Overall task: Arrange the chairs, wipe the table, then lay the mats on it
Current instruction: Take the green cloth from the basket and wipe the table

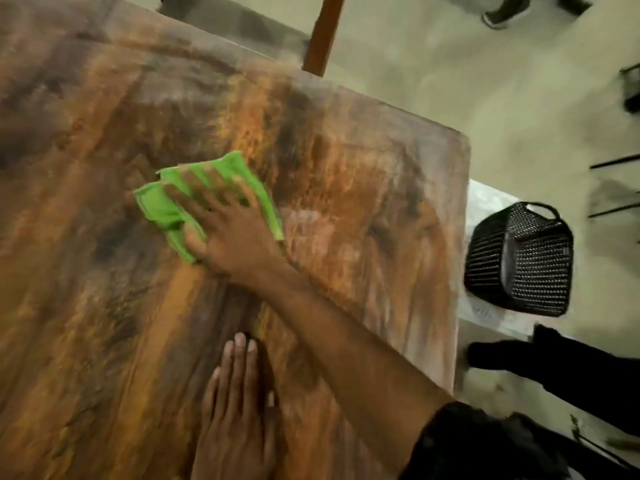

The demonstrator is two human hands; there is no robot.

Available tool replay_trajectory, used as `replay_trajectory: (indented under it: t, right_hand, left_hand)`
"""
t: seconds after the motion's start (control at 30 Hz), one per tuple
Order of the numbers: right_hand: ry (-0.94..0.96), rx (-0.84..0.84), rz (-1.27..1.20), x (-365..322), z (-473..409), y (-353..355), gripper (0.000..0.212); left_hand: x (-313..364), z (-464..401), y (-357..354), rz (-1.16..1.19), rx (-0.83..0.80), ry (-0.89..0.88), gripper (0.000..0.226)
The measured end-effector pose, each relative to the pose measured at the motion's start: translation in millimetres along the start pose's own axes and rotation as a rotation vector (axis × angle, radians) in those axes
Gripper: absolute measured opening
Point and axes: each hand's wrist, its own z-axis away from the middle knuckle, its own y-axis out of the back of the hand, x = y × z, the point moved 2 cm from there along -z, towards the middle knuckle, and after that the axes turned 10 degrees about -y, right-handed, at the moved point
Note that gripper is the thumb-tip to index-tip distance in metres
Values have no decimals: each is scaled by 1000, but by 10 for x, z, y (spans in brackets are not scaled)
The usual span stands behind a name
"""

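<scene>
A brown wood-grain table (346, 174) is filling the view, with pale floor (450, 81) and a black woven basket (519, 261) lying beyond its right edge. The right hand (225, 230), fingers spread flat, is pressing a green cloth (162, 209) onto the tabletop; the left hand (235, 403) is resting flat nearby, fingers straight.

Flat hand (225, 223) on green cloth (162, 209)

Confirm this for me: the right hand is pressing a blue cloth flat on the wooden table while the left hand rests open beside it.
One detail is wrong: the cloth is green, not blue, as the head view shows. The rest holds: the right hand presses it flat on the wooden table with spread fingers, while the left hand rests open on the table nearer the person.
</scene>
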Motion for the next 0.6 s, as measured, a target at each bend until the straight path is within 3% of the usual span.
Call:
replay_trajectory:
  t: [0.13, 0.23, 0.4, 0.5, 0.6]
  right_hand:
    - [-336, 102, -62, 1457, 599, 134, 61]
    - [-488, 81, -25, 1962, 1293, 280, 61]
    - [-582, -30, -23, 1340, 2618, 303, 70]
    - [-483, -134, -56, 725, 3448, 235, 78]
    - [-407, -153, -15, 618, 4025, 195, 77]
  left_hand:
    - [43, 30, 47, -16, -15, -42, 66]
    - [46, 62, 26, -56, -22, -52, 66]
    - [72, 77, 25, -102, -20, -85, 67]
    - [80, 94, 5, -108, -19, -88, 69]
    - [88, 108, -10, -109, -19, -96, 69]
